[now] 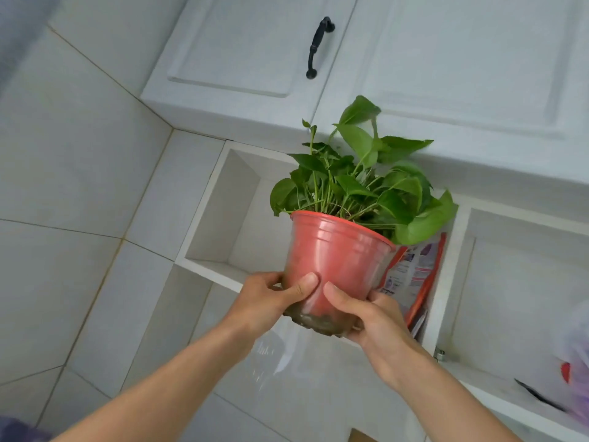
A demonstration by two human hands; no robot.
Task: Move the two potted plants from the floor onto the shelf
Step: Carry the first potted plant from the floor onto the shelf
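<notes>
A potted plant in a red plastic pot [338,250] with green heart-shaped leaves is raised in the air in front of a white recessed shelf [220,272]. My left hand [271,298] grips the pot's lower left side. My right hand [366,314] holds its lower right side and muddy base. The pot is level with the open niche, its leaves reaching up against the cabinet above. Only this one plant is in view.
White cabinet doors with a black handle [318,47] hang above the niche. A red and white packet [414,275] stands in the niche behind the pot. A bag [577,378] lies in the compartment at right. Tiled wall fills the left side.
</notes>
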